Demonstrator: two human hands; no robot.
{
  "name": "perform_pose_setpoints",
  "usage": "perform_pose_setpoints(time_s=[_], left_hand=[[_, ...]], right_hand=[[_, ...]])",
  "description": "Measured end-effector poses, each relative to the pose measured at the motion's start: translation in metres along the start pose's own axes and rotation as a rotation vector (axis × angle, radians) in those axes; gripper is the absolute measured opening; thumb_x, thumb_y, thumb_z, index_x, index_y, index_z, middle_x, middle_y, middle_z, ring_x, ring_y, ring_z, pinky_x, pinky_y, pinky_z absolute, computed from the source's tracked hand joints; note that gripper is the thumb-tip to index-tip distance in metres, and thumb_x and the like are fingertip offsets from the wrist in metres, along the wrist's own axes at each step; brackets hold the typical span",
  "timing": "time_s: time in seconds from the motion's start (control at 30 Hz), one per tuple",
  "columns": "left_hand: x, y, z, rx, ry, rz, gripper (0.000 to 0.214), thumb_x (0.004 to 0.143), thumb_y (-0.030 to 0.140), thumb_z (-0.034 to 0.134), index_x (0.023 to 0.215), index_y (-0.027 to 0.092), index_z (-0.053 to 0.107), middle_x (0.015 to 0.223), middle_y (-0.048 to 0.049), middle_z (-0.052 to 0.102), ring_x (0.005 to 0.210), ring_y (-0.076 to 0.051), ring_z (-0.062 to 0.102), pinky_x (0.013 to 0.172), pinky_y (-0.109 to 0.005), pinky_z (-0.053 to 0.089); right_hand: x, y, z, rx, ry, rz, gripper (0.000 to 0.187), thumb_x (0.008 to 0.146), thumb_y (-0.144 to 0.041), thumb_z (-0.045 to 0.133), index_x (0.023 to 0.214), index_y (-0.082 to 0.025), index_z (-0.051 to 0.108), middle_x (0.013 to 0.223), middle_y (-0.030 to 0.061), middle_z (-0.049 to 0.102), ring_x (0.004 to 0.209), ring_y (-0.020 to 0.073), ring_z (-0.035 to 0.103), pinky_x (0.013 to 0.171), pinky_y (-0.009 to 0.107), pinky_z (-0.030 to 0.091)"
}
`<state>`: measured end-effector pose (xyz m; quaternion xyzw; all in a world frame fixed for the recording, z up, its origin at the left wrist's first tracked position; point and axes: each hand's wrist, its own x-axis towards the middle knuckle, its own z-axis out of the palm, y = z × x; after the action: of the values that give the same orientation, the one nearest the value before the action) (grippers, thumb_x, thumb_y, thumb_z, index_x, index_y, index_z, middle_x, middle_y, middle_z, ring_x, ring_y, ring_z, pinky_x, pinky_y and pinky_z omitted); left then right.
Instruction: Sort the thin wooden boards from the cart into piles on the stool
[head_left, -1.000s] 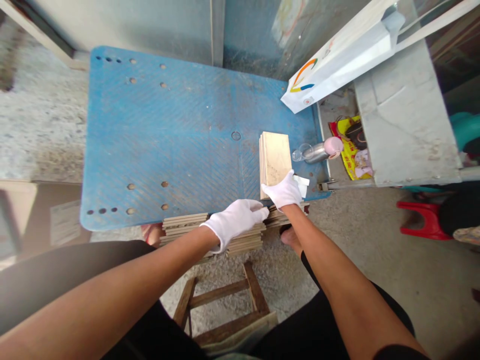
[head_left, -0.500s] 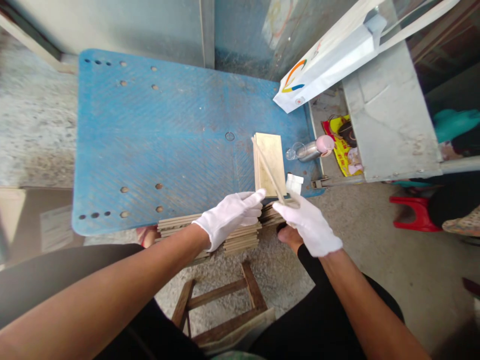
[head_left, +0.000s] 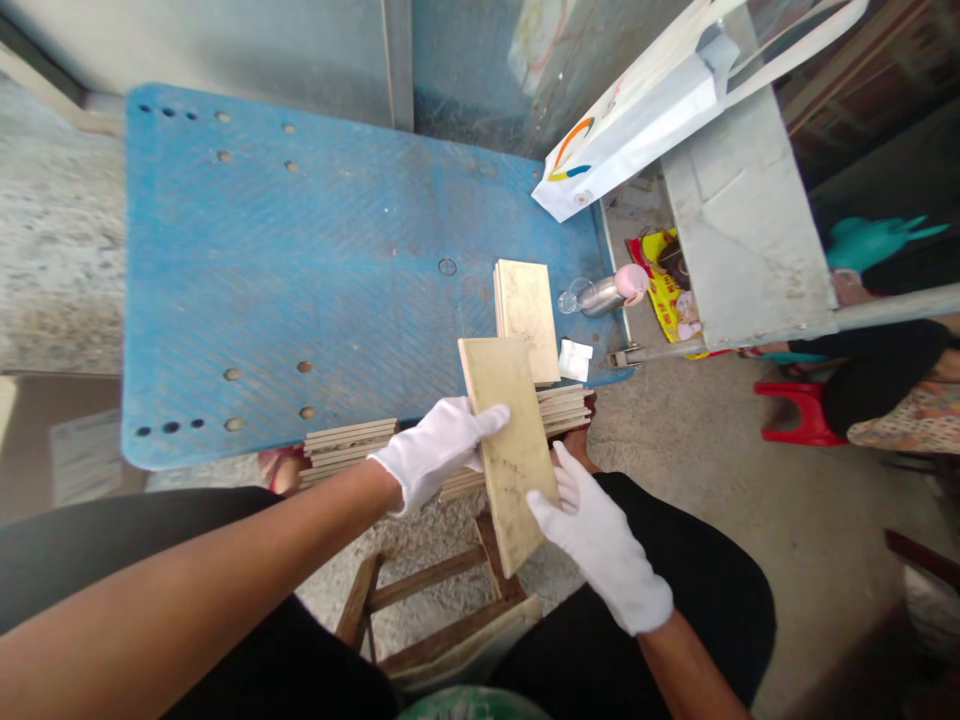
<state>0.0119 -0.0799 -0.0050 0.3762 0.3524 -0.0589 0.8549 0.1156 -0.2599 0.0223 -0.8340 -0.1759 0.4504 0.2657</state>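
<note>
A beige rectangular tile [head_left: 514, 450] with dark smudges is tilted in front of me, above the near edge of the table. My left hand [head_left: 442, 450], in a white glove, grips its left edge, thumb on the face and fingers partly hidden behind. My right hand [head_left: 592, 520], gloved too, is at the tile's lower right edge, its thumb over the face and fingers along the side. Just beyond, a small stack of similar tiles [head_left: 525, 310] lies on the blue table [head_left: 322, 270]. More tiles [head_left: 349, 445] are piled below the table's near edge, partly hidden by my hands.
A white paper bag [head_left: 630, 120] stands at the back right. Near it are a pink-topped bottle [head_left: 611, 290] and a small white packet [head_left: 574, 360]. A wooden stool frame [head_left: 427, 590] is below. Another person's teal glove [head_left: 874, 243] and a red stool [head_left: 802, 415] are at right.
The tile has come off the stack toward me and turned to show its broad face. My left hand has taken hold of its left edge; my right hand has moved nearer my body.
</note>
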Motion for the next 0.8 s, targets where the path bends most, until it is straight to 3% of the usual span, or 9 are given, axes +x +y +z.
perform_pose_setpoints(time_s=[0.17, 0.3, 0.37, 0.47, 0.67, 0.8], left_hand=[[0.0, -0.005, 0.006, 0.312, -0.078, 0.176, 0.04, 0.084, 0.039, 0.053, 0.114, 0.014, 0.062, 0.112, -0.0081, 0.068, 0.102, -0.022, 0.062, 0.088, -0.036, 0.051], [-0.001, -0.021, 0.008, 0.592, -0.103, 0.129, 0.039, 0.084, 0.045, 0.05, 0.102, 0.014, 0.066, 0.093, -0.0064, 0.071, 0.088, -0.021, 0.063, 0.078, -0.031, 0.051], [-0.004, -0.028, 0.009, 0.65, -0.157, 0.125, 0.037, 0.084, 0.046, 0.049, 0.097, 0.015, 0.066, 0.085, -0.0051, 0.07, 0.083, -0.02, 0.062, 0.072, -0.028, 0.049], [-0.01, -0.035, 0.014, 0.712, -0.245, 0.137, 0.033, 0.086, 0.044, 0.046, 0.088, 0.016, 0.065, 0.077, -0.0028, 0.067, 0.074, -0.018, 0.058, 0.067, -0.026, 0.046], [-0.02, -0.049, 0.021, 0.821, -0.399, 0.161, 0.028, 0.09, 0.037, 0.04, 0.093, 0.018, 0.062, 0.079, -0.0006, 0.063, 0.067, -0.013, 0.053, 0.063, -0.024, 0.041], [-0.022, -0.049, 0.022, 0.828, -0.467, 0.109, 0.027, 0.089, 0.034, 0.042, 0.094, 0.018, 0.063, 0.08, -0.0007, 0.064, 0.069, -0.013, 0.054, 0.063, -0.022, 0.04]], right_hand=[[0.019, -0.021, -0.03, 0.163, 0.165, 0.018, 0.088, 0.071, -0.055, 0.069, 0.142, -0.016, 0.036, 0.13, 0.0158, 0.055, 0.108, 0.024, 0.061, 0.094, 0.036, 0.049], [0.024, -0.043, -0.05, 0.242, 0.21, -0.018, 0.085, 0.068, -0.052, 0.073, 0.14, -0.019, 0.042, 0.12, 0.0114, 0.062, 0.073, 0.0162, 0.065, 0.061, 0.028, 0.054], [0.022, -0.046, -0.058, 0.253, 0.156, -0.014, 0.077, 0.069, -0.049, 0.074, 0.135, -0.02, 0.049, 0.105, 0.0086, 0.068, 0.062, 0.0126, 0.061, 0.051, 0.024, 0.049], [0.016, -0.042, -0.068, 0.238, 0.015, 0.011, 0.059, 0.074, -0.048, 0.07, 0.125, -0.02, 0.059, 0.087, 0.0068, 0.07, 0.057, 0.0115, 0.058, 0.05, 0.022, 0.046], [-0.003, -0.018, -0.081, 0.207, -0.331, 0.075, 0.045, 0.084, -0.049, 0.061, 0.119, -0.021, 0.064, 0.125, 0.0123, 0.06, 0.075, 0.0165, 0.065, 0.065, 0.029, 0.054], [-0.014, -0.005, -0.081, 0.199, -0.424, 0.116, 0.047, 0.084, -0.053, 0.059, 0.117, -0.02, 0.066, 0.114, 0.0122, 0.066, 0.089, 0.0234, 0.066, 0.078, 0.038, 0.055]])
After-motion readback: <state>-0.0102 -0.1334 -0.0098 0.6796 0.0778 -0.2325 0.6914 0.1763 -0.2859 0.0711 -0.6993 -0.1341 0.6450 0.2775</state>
